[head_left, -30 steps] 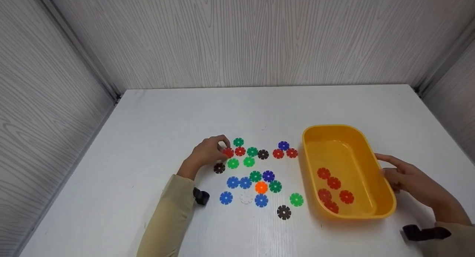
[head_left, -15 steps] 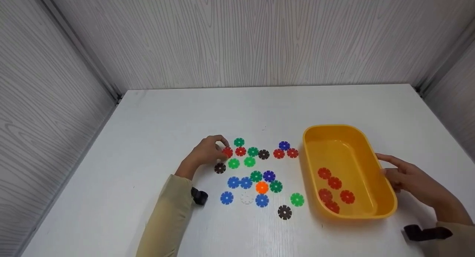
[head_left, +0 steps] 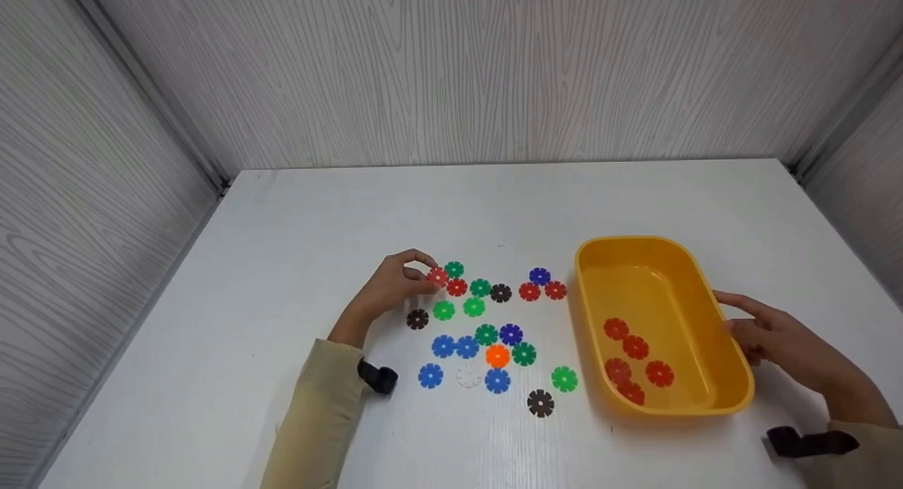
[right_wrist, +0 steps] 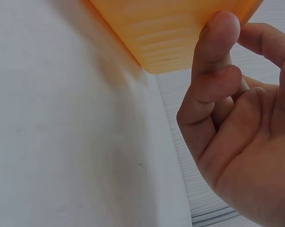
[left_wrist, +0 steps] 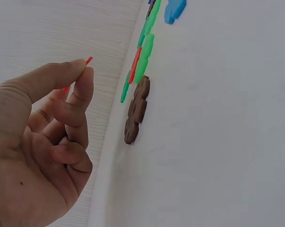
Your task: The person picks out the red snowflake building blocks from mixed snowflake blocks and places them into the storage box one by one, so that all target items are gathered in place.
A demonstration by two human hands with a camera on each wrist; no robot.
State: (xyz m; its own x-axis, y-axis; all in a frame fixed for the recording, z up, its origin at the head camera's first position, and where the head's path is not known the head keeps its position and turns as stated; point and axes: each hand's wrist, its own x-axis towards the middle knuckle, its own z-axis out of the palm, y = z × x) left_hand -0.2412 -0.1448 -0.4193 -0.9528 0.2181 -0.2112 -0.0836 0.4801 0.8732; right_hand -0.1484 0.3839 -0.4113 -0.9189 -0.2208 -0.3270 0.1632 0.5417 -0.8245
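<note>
- what is the left hand doing?
- it is pinching a red disc between thumb and finger, just left of and below the middle of the head view. the left wrist view is showing only bits of its edge, and the disc is hanging clear of the table.
- what is lying nearest?
- a dark green disc is sitting just to its upper right, a second red disc just to its lower right. a brown disc and a light green disc are lying below.
- and the right hand, at the right of the frame?
- it is touching the outer right wall of a yellow tray. its fingers are bending in the right wrist view, but i cannot tell whether they are gripping.
- is the tray holding anything?
- five red discs are showing in its lower left part.
- what else is spreading outward?
- left of the tray, a purple disc is lying close above two more red ones. below the middle, an orange disc is sitting among blue, green and purple ones, with a white disc at their lower left. a wood-grained panel is filling the top of the frame.
</note>
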